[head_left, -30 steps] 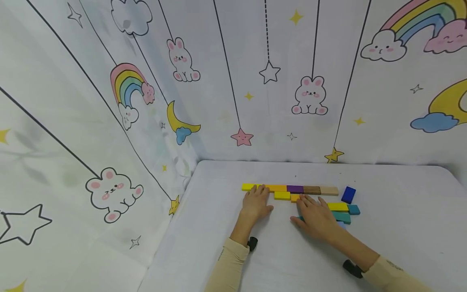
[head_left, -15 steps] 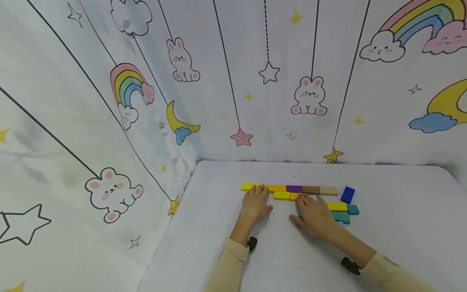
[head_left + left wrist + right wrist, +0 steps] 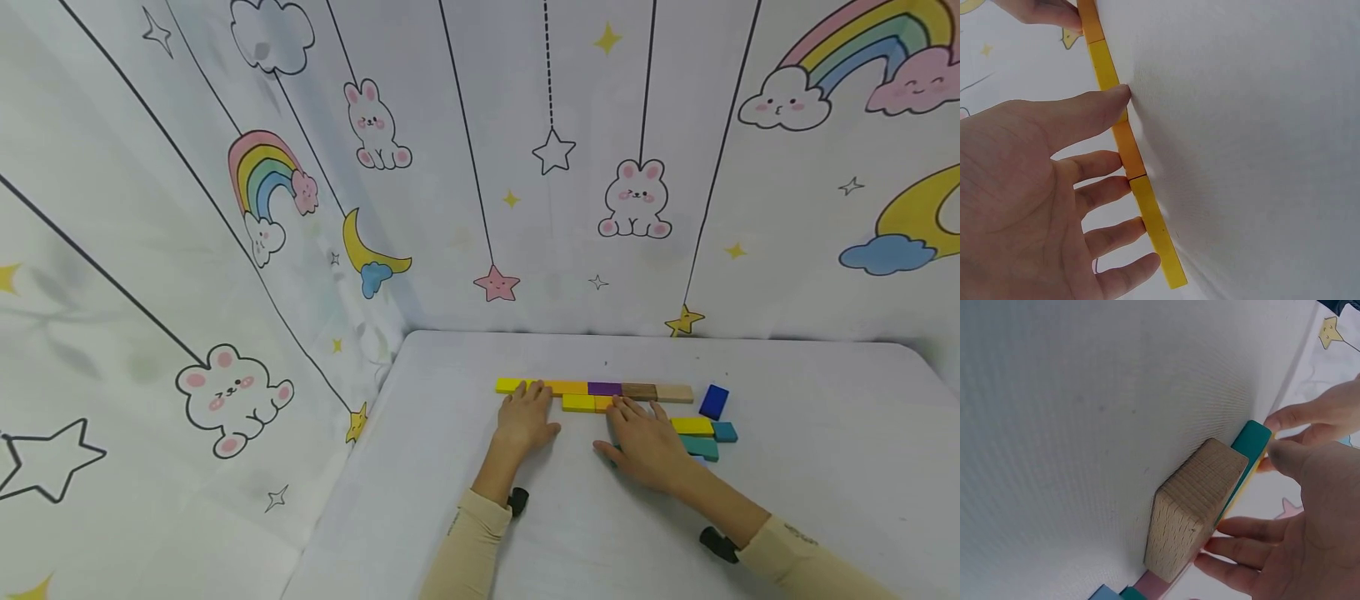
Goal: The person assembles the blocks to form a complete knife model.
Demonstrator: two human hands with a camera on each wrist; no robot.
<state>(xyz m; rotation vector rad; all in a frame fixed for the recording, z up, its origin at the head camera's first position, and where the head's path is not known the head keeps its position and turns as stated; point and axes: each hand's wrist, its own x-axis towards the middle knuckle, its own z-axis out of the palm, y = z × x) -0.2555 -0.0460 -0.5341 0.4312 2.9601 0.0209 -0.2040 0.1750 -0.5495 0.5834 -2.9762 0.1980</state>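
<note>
Yellow-ended, the long block row [image 3: 567, 387] met the left hand [image 3: 527, 418] at twelve o'clock; the right hand [image 3: 648, 447] touched the shorter row [image 3: 579, 403], both hands' fingers loosely spread. Aligning seemed underway; next, the blue block [image 3: 714, 402] at the latter's two o'clock likely needed grasping.

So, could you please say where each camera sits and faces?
Head: on the head, forward and down at the table; left hand, right hand and sleeves show.
Left wrist: worn there, facing a yellow block; left hand and part of right hand show.
Right wrist: worn there, facing a wooden block; right hand and part of left hand show.
Both wrist views share both hands.
</note>
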